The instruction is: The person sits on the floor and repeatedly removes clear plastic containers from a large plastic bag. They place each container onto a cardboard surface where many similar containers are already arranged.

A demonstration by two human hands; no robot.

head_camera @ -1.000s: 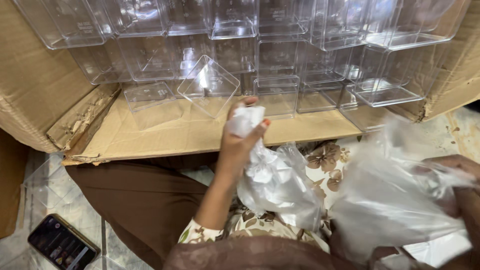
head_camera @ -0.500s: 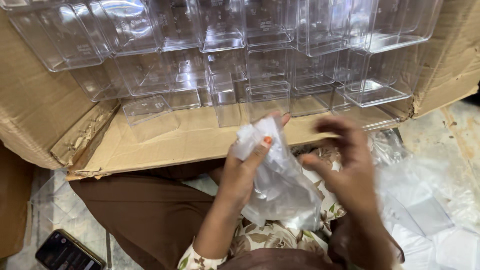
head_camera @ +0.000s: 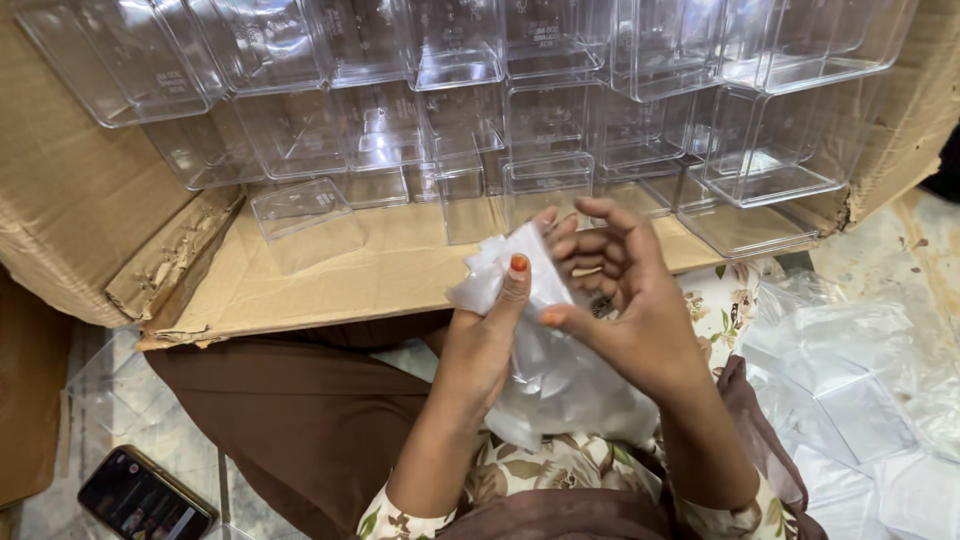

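1. A large brown cardboard box (head_camera: 90, 200) lies on its side across the top of the frame, its torn lower flap spreading toward the centre
2. Clear plastic boxes (head_camera: 560, 110) are stacked in rows inside it, filling the upper half; too many overlap to count, and one lies apart on the flap at centre left
3. A heap of clear plastic bags (head_camera: 850, 400) fills the lower right corner; their number cannot be told
4. One crumpled clear plastic bag (head_camera: 560, 380) sits at centre frame between both hands, over the lap
5. The left hand (head_camera: 485, 345) grips the bag's left side, thumb pressed up against its top
6. The right hand (head_camera: 625, 300) curls over the bag's upper right, fingers bent and pinching the film
7. One dark phone (head_camera: 145, 495) lies on the floor at lower left
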